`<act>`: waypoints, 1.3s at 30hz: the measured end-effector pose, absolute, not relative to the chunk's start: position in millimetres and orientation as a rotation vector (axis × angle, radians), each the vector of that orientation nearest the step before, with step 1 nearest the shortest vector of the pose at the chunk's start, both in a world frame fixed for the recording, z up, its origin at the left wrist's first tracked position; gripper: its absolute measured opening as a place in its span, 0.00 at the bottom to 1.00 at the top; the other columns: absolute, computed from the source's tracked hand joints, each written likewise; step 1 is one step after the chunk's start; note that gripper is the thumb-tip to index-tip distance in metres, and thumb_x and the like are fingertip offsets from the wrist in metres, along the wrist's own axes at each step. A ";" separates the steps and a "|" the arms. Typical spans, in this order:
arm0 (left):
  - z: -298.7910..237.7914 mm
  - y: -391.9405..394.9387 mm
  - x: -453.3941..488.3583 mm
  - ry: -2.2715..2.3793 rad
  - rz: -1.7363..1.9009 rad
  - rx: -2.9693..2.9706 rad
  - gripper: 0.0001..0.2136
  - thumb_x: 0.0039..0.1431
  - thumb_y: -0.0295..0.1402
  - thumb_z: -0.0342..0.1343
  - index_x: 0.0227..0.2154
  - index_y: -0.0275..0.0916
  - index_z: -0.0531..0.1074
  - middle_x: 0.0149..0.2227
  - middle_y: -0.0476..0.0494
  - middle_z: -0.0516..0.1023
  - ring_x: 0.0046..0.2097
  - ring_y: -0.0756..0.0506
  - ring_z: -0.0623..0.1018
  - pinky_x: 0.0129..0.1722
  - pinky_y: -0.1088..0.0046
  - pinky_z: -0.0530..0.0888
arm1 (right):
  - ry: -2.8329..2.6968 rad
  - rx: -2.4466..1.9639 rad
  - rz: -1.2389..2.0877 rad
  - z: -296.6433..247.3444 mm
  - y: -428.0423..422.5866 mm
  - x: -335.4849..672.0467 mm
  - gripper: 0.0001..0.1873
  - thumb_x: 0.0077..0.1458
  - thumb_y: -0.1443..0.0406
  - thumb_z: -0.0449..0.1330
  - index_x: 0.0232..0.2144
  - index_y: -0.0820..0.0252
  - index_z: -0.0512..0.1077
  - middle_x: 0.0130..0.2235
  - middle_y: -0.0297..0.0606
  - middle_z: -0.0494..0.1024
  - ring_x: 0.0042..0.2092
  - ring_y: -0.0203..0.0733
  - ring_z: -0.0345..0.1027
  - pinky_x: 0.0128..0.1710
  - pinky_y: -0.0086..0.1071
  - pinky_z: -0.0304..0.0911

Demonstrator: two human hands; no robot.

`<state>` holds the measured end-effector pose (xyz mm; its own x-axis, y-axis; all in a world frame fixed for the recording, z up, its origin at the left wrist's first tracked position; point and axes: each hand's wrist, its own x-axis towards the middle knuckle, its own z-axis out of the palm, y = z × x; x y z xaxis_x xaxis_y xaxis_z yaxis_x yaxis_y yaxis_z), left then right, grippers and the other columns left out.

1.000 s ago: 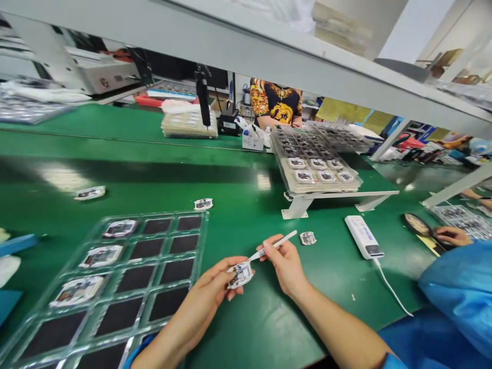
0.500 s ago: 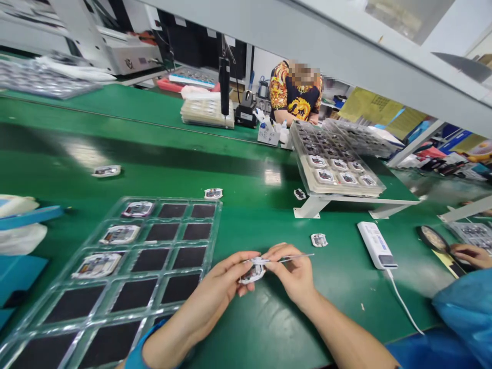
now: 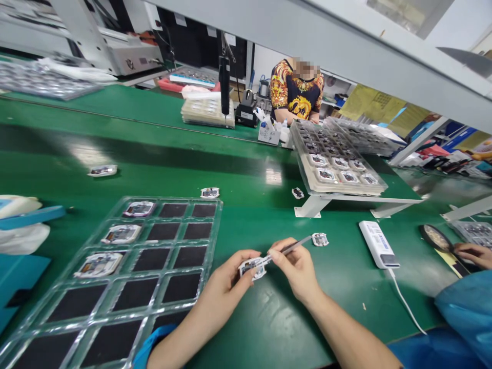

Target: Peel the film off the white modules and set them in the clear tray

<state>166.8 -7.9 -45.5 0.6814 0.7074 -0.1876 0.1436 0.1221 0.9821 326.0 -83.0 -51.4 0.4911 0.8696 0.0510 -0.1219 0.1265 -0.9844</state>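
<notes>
Clearly, from where I'm standing, the work sits right at the person's fingertips. Taking twelve o'clock as straight ahead of them, the left hand (image 3: 230,284) is at about eleven, its thumb and fingers pinched together on a small white-edged circuit module (image 3: 251,268), held just above the green bench (image 3: 269,328). The right hand (image 3: 295,271) is at about twelve, its fingers closed around a slim pen-like pick (image 3: 294,247), whose near end touches the module. Just past the pick's far end, at one o'clock, lies a loose module (image 3: 320,239).

Around ten o'clock sits a clear tray (image 3: 172,199) with black-floored cells, a few holding modules (image 3: 122,233). A rack of stacked trays (image 3: 338,177) stands on a white stand (image 3: 319,206) at one o'clock, and a white corded device (image 3: 378,245) lies at two. At three, a co-worker's hand (image 3: 471,253) rests beside a round magnifier (image 3: 436,238).
</notes>
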 end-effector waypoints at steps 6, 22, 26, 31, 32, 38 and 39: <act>-46.3 -10.3 167.4 0.764 0.488 1.408 0.12 0.54 0.37 0.61 0.40 0.41 0.77 0.36 0.44 0.81 0.37 0.41 0.77 0.37 0.68 0.72 | -0.730 -1.248 0.880 -50.3 -82.6 324.9 0.15 0.46 0.55 0.72 0.27 0.58 0.75 0.28 0.34 0.78 0.30 0.38 0.71 0.33 0.31 0.67; -47.5 -10.1 166.6 0.719 0.450 1.318 0.15 0.53 0.39 0.64 0.43 0.40 0.77 0.35 0.44 0.80 0.35 0.43 0.75 0.37 0.70 0.71 | -0.686 -1.268 0.824 -50.4 -82.8 325.1 0.13 0.45 0.57 0.73 0.26 0.58 0.76 0.25 0.33 0.77 0.28 0.37 0.70 0.30 0.29 0.67; -45.4 -9.5 166.0 0.733 0.441 1.295 0.15 0.51 0.38 0.65 0.42 0.41 0.77 0.33 0.46 0.80 0.34 0.43 0.74 0.36 0.70 0.71 | -0.699 -1.265 0.804 -50.6 -82.7 324.6 0.14 0.46 0.56 0.72 0.26 0.59 0.76 0.25 0.34 0.77 0.28 0.38 0.69 0.29 0.30 0.67; -45.1 -8.8 166.9 0.740 0.453 1.258 0.16 0.49 0.38 0.67 0.41 0.41 0.78 0.33 0.46 0.80 0.34 0.43 0.74 0.36 0.70 0.71 | -0.735 -1.273 0.783 -50.1 -83.4 323.8 0.14 0.47 0.56 0.72 0.26 0.58 0.76 0.25 0.34 0.77 0.28 0.38 0.69 0.29 0.30 0.66; -45.2 -8.7 167.3 0.740 0.450 1.253 0.16 0.48 0.38 0.67 0.41 0.41 0.78 0.33 0.46 0.80 0.34 0.43 0.74 0.36 0.70 0.71 | -0.745 -1.272 0.772 -50.1 -83.7 323.6 0.14 0.48 0.56 0.71 0.26 0.58 0.76 0.25 0.34 0.77 0.28 0.38 0.69 0.29 0.30 0.66; -47.0 -8.5 168.4 0.750 0.452 1.210 0.18 0.47 0.41 0.68 0.41 0.40 0.78 0.32 0.46 0.80 0.34 0.44 0.74 0.36 0.70 0.70 | -0.799 -1.268 0.753 -50.4 -85.4 322.8 0.11 0.50 0.58 0.70 0.27 0.58 0.76 0.27 0.34 0.78 0.29 0.37 0.71 0.31 0.29 0.66; -47.1 -8.6 168.2 0.763 0.453 1.198 0.19 0.47 0.42 0.68 0.42 0.40 0.78 0.32 0.46 0.80 0.33 0.44 0.74 0.36 0.70 0.70 | -0.803 -1.270 0.746 -50.5 -85.5 322.4 0.10 0.50 0.58 0.70 0.27 0.58 0.77 0.27 0.34 0.78 0.29 0.37 0.71 0.31 0.29 0.66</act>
<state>168.2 -8.6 -47.1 0.6740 0.6814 -0.2852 0.0753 0.3206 0.9442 322.4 -85.5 -50.5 0.5273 0.8434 0.1033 -0.0410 0.1467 -0.9883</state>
